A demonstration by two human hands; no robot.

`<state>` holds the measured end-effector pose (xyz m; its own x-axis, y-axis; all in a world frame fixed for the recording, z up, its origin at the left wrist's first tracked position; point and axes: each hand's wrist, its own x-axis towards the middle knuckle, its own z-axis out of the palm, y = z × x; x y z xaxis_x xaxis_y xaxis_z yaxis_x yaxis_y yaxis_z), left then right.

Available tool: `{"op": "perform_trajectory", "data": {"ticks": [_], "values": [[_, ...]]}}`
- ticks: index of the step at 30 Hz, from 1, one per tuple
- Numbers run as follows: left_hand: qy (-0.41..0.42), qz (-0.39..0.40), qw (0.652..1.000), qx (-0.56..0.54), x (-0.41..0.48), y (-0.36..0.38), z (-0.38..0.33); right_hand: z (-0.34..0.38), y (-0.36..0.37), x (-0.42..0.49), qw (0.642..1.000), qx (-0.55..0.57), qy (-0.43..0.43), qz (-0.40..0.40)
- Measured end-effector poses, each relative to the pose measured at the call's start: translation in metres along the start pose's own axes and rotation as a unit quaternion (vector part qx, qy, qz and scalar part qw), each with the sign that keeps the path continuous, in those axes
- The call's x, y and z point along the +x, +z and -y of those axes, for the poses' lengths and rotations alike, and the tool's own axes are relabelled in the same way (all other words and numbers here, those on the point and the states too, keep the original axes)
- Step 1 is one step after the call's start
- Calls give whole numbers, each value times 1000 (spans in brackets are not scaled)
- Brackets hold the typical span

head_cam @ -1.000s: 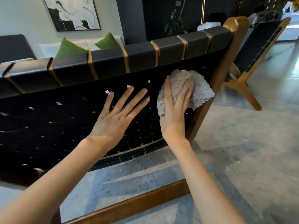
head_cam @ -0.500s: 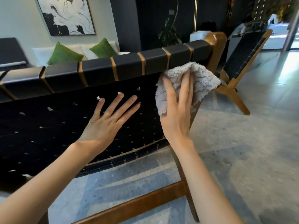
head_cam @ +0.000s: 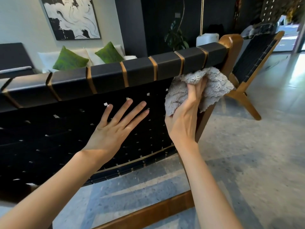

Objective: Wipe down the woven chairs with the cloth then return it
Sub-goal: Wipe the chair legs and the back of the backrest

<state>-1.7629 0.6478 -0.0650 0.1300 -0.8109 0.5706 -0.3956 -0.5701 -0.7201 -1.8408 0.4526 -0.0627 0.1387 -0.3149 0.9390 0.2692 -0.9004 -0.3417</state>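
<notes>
A black woven chair [head_cam: 66,133] with a wooden frame fills the left and middle of the head view, its backrest facing me. My left hand [head_cam: 113,129] lies flat on the woven back with its fingers straight and spread. My right hand [head_cam: 184,119] grips a fluffy grey cloth [head_cam: 212,86] bunched against the upper right corner of the backrest, just below the black top rail and next to the wooden side post [head_cam: 231,47]. The fingertips of my right hand are buried in the cloth.
A second woven chair [head_cam: 254,61] stands on the stone floor at the right. Behind the near chair are a white sofa with green cushions [head_cam: 69,60], a plant [head_cam: 175,37] and a wall painting. Open floor [head_cam: 255,154] spreads to the right.
My right hand moved the cloth up the backrest to its top right corner and its fingers curled into the cloth. My left hand stayed flat on the weave.
</notes>
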Motion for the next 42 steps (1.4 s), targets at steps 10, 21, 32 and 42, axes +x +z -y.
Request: {"op": "perform_trajectory", "data": {"ticks": [10,21,32,42], "values": [[-10,3,999,50,0,-5,-6,-17,-12,-2,999,-44,-16,26],[-53,-10,997,-58,1,-4,-19,-64,17,-99,975,-74,75,195],[-44,14,997,-57,-4,0,-23,-94,18,-156,885,-169,144,410],[-35,42,996,-71,-12,-18,-20,-84,-12,-133,826,-125,173,522]]}}
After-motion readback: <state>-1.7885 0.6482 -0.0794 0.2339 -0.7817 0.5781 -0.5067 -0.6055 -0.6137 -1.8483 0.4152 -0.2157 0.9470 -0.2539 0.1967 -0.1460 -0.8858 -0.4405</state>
